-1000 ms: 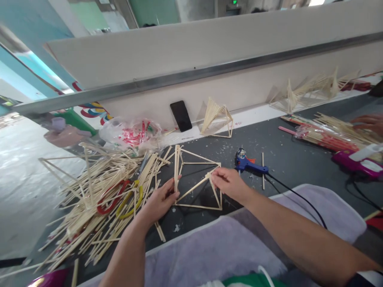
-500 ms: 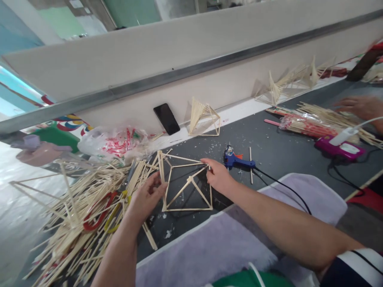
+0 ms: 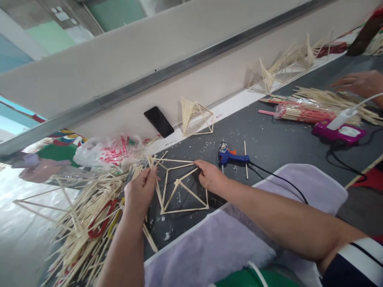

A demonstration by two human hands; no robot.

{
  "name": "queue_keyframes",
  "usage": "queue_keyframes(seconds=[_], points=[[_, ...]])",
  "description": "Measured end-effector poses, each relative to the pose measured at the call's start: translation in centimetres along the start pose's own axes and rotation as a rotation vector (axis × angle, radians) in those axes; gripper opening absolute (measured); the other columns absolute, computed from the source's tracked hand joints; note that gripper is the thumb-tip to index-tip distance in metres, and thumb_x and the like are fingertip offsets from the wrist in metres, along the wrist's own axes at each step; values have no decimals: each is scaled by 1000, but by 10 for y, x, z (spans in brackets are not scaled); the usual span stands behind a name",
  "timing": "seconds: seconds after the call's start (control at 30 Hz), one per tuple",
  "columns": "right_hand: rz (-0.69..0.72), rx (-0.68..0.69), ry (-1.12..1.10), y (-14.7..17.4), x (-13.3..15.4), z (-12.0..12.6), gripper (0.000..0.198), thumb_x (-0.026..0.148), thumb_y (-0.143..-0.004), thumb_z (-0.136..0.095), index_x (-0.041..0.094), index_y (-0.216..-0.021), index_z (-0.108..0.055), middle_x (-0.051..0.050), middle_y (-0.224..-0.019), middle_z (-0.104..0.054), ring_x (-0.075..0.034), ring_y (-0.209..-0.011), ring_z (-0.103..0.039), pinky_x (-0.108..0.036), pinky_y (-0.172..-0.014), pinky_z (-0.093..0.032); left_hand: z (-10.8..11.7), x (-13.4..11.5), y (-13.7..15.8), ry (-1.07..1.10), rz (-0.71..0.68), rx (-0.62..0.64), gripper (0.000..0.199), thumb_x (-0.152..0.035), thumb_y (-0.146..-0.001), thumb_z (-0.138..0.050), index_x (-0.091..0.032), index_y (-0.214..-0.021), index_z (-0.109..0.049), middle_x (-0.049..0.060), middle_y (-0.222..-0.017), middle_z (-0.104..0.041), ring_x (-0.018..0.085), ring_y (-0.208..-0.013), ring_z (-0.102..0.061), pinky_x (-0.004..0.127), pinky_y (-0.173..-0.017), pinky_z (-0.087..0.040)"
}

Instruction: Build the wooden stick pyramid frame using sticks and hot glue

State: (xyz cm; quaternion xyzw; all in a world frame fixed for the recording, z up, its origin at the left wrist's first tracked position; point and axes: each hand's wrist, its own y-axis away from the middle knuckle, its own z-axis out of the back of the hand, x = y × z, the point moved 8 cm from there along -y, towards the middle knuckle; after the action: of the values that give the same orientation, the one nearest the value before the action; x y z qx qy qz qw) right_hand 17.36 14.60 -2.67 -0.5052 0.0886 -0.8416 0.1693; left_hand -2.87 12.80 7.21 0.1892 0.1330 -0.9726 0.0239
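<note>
A frame of thin wooden sticks point(image 3: 184, 209), joined at its corners into triangles, stands on the dark table between my hands. My left hand point(image 3: 140, 191) is closed at the frame's upper left, thumb and fingers pinching the sticks near that corner. At the upper right corner my right hand point(image 3: 211, 177) pinches the frame, its fingers hiding the joint. Just right of that hand lies a blue glue gun point(image 3: 235, 158) with a black cord. Beside the gun is a single loose stick point(image 3: 245, 161).
Loose sticks point(image 3: 77, 243) pile up at left with red-handled scissors point(image 3: 103, 219). A black phone point(image 3: 159, 121) and a finished stick model point(image 3: 196, 117) lean by the wall. Right are a purple power strip point(image 3: 338, 132), bundled sticks point(image 3: 305, 113) and another person's hand point(image 3: 360, 84).
My left hand has moved up along the frame's left side and closed on its upper corner. The right hand keeps its pinch. The camera view has tilted slightly.
</note>
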Motion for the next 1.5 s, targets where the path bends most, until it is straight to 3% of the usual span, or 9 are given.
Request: queue_keyframes(seconds=[0.2,0.37,0.47,0.63,0.87,1.03,1.13,1.27,1.5], points=[[10,0,11,1,2,3,51,6,-69,-45,18,-117,-58,-7,-118,-60,-19,-110,-55,-33,-100,-40,-9,11,2,129,39,71,40,-50,-83,-42,-18,-88,-66,-1,-62,-62,11,-49,-50,22,-51,-38],[18,1,4,3,0,1,51,5,-69,-45,15,-118,-58,-9,-124,-57,-21,-116,-51,-35,-102,-38,-36,25,20,380,142,338,53,-50,-77,-51,-16,-118,-55,2,-73,-64,11,-46,-48,22,-44,-37],[24,-10,1,3,-3,0,53,3,-69,-45,17,-117,-58,-8,-124,-57,-21,-116,-51,-37,-103,-38,-48,33,36,485,202,480,55,-49,-74,-56,-12,-114,-55,3,-71,-61,10,-47,-47,21,-42,-35],[14,-27,-1,3,-5,0,52,2,-67,-44,17,-115,-60,-8,-120,-59,-21,-113,-53,-37,-102,-39,-58,43,53,546,188,613,52,-44,-73,-60,-14,-114,-55,-1,-65,-55,10,-50,-48,20,-46,-37],[-18,-40,-33,8,-6,2,51,4,-68,-43,19,-113,-61,-6,-120,-59,-21,-102,-59,-39,-95,-46,-59,48,57,539,146,613,36,-42,-74,-58,-15,-98,-59,-2,-61,-54,11,-50,-49,21,-47,-39],[-68,-49,-129,9,-2,8,36,14,-77,-46,22,-109,-62,-6,-118,-59,-15,-69,-63,-32,-69,-54,-58,52,58,559,126,605,29,-41,-74,-58,-15,-86,-58,-2,-61,-54,11,-50,-50,22,-48,-40],[-85,-86,-194,11,9,21,24,27,-85,-43,20,-99,-62,-6,-101,-64,-10,-51,-55,-26,-53,-48,-57,57,60,651,175,615,27,-41,-74,-59,-15,-83,-56,-2,-61,-54,11,-50,-50,22,-48,-41],[-82,-174,-176,13,22,42,23,33,-88,-43,18,-86,-60,-2,-71,-61,-11,-52,-52,-23,-53,-42,-58,57,63,797,254,577,27,-41,-74,-61,-15,-79,-53,0,-61,-57,11,-50,-53,23,-50,-43],[-29,-217,-169,17,29,51,26,37,-92,-37,19,-80,-51,0,-63,-51,-12,-55,-48,-23,-54,-37,-80,34,75,982,238,612,34,-35,-77,-60,-12,-101,-55,4,-67,-62,13,-58,-59,25,-57,-47]])
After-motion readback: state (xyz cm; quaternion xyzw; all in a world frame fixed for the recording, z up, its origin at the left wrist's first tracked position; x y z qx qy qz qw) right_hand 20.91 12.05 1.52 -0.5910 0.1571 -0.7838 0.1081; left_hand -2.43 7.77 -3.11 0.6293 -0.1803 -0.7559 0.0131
